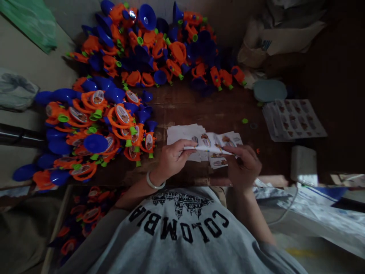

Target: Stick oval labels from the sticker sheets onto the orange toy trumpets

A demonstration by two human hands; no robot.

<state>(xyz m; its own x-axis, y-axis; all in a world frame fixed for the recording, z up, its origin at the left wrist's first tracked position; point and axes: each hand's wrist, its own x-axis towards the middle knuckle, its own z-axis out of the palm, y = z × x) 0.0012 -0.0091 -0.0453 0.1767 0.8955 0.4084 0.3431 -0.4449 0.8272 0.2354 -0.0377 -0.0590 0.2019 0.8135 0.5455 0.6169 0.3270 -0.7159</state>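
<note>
Between my two hands is a folded or bent sticker sheet (209, 141), white with small printed pictures. My left hand (175, 158), with a pale bangle at the wrist, pinches its left end between thumb and fingers. At the right end, my right hand (243, 165) grips the sheet, its fingers partly in shadow and slightly blurred. Beneath the held sheet lie loose white papers (182, 133) on the table, and a printed sticker piece (219, 161) shows below it.
Orange and blue toy trumpets with oval stickers (122, 114) are heaped at left; more toy trumpets (154, 45) lie along the back. At right are a stack of sticker sheets (299, 118), a pale blue lid-like piece (270, 90) and a white box with a cord (303, 164). A crate (66, 198) holds trumpets below.
</note>
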